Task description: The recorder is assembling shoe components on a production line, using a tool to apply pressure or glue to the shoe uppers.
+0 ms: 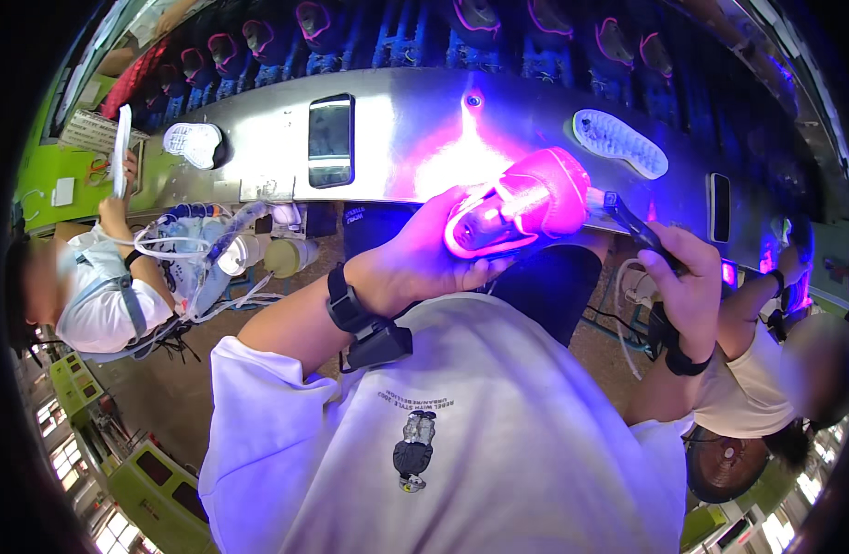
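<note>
My left hand (420, 245) is closed around a shoe upper (546, 194), held tilted over the bench's near edge. Violet light makes the upper glow bright pink, and its opening faces me. In my right hand (691, 277) is a brush (639, 226) with a dark handle. Its bristles are beside the upper's right end; I cannot tell whether they touch it. Beyond the brush, a pale shoe sole (620, 144) lies on the metal bench (258, 102).
A small violet lamp (473, 100) shines on the bench. Two phones, one left (331, 140) and one right (720, 208), lie there, with another sole (194, 144) farther left. Several shoes line a dark conveyor (406, 42) behind. Co-workers (120, 300) sit at both sides; a fan (727, 454) stands lower right.
</note>
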A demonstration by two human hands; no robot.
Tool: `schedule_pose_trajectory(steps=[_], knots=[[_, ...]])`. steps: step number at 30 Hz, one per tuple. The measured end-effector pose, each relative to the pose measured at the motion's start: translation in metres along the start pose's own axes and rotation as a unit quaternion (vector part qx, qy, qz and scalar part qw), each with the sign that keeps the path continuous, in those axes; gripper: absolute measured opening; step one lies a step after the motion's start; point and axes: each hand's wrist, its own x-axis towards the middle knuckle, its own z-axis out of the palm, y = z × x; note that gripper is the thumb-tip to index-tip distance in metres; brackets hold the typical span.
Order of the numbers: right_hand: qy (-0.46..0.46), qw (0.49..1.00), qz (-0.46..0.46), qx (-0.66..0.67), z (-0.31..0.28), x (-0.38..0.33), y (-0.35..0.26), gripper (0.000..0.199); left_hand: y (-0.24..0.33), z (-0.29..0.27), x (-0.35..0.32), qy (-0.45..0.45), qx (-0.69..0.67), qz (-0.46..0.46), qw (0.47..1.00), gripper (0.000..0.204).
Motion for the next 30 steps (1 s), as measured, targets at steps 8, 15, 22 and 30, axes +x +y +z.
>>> schedule_pose_trajectory(steps=[8, 15, 22, 30], knots=[[0.036, 0.996, -0.035, 0.069, 0.043, 0.017, 0.018, 0.033, -0.001, -0.015, 0.002, -0.074, -0.118, -0.090, 0.986, 0.081], [0.079, 0.990, -0.004, 0.117, 0.092, -0.019, 0.062, 0.036, 0.004, 0.002, 0.004, -0.080, -0.029, -0.043, 0.995, 0.062], [0.075, 0.956, 0.172, 0.227, 0.085, 0.007, 0.062, 0.033, 0.015, 0.047, 0.016, -0.002, 0.516, 0.396, 0.759, 0.082], [0.135, 0.934, 0.148, 0.295, 0.052, -0.050, 0.041, 0.038, 0.023, 0.054, 0.004, 0.072, 0.806, 0.585, 0.060, 0.074]])
